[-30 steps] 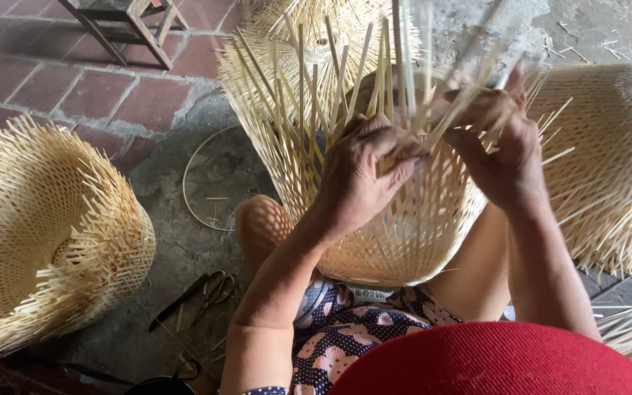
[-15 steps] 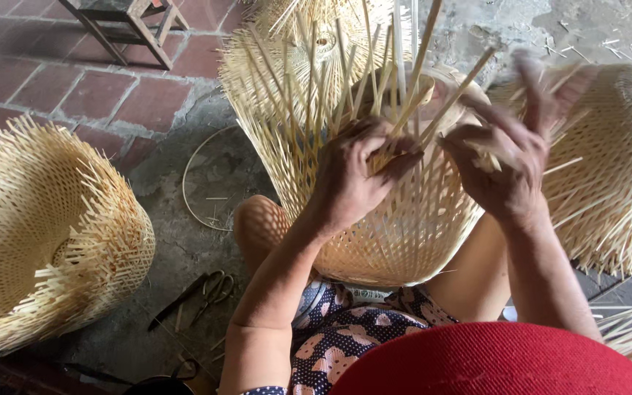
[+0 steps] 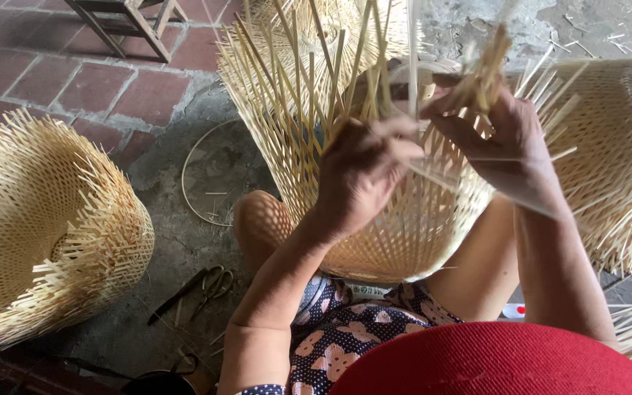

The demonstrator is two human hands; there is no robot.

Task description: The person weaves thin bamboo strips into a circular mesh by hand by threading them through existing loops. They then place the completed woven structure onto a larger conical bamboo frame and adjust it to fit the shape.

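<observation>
Both hands have shifted since half a second ago: the right one has drawn its raised fingers in around a bunch of strips, and the left has slid up the weave.

Between the person's knees leans the half-woven bamboo basket (image 3: 404,227), its loose strips fanning upward. To the left lies a finished-looking basket (image 3: 45,227) on its side; another basket (image 3: 623,161) sits at the right edge. Below, a red hat brim (image 3: 499,362) fills the foreground. The right hand (image 3: 502,135) is clenched on a tuft of bamboo strips (image 3: 480,69) at the rim. The left hand (image 3: 363,172) pinches strips against the basket wall. A thin hoop (image 3: 188,186) and scissors (image 3: 210,284) lie on the concrete floor (image 3: 155,307).
</observation>
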